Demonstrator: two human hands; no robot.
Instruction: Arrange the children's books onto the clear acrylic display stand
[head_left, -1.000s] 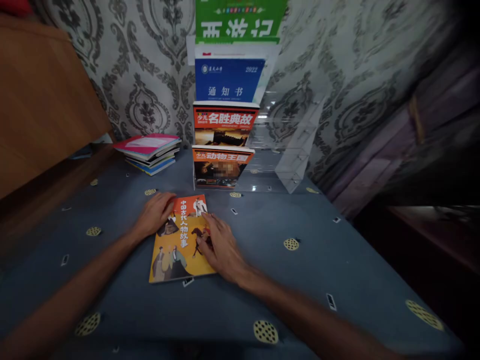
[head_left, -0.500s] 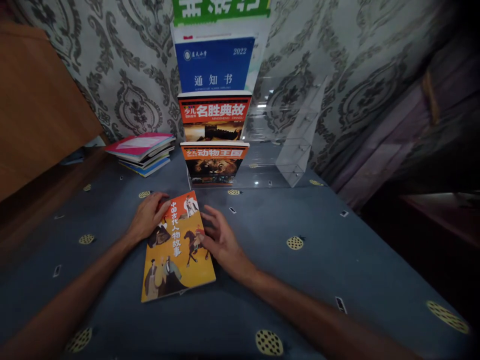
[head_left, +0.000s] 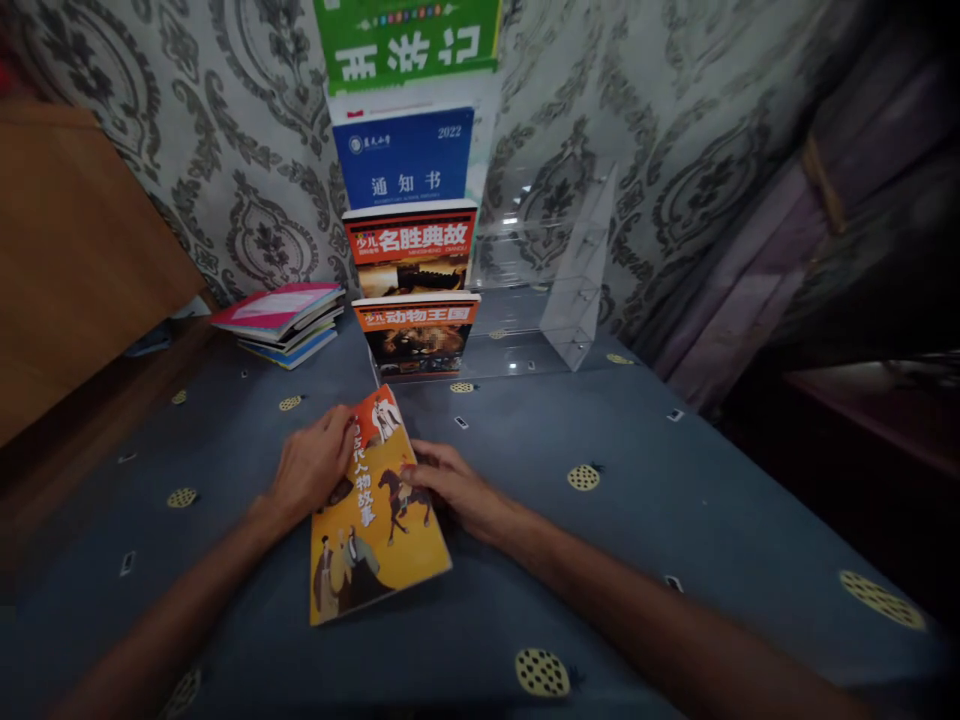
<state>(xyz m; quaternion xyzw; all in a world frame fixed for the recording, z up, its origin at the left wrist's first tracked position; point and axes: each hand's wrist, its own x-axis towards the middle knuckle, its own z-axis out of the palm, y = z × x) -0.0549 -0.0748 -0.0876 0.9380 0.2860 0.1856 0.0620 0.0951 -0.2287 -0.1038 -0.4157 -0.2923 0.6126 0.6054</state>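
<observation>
A yellow and orange book (head_left: 382, 560) with painted figures and a horse on its cover is between my hands, tilted a little over the blue cloth. My left hand (head_left: 315, 460) is closed over its upper left edge, covering part of the title. At the right edge my right hand (head_left: 454, 485) grips it, thumb on the cover and fingers underneath. Just beyond the book stands a clear acrylic rack (head_left: 574, 300). Its left column holds a lion-cover book (head_left: 420, 340), a red-topped book (head_left: 412, 245), a blue booklet (head_left: 405, 165) and a green book (head_left: 412, 40).
A stack of books and booklets (head_left: 281, 320) lies at the back left, beside a brown wooden panel (head_left: 82, 250). Blue cloth with pineapple prints covers the table (head_left: 637, 540). Patterned curtain (head_left: 255, 130) hangs behind, and a purple curtain (head_left: 720, 260) is at right.
The left hand has moved further over the book's left edge and covers more of the title. The right hand has closed on the right edge. The view has shifted slightly.
</observation>
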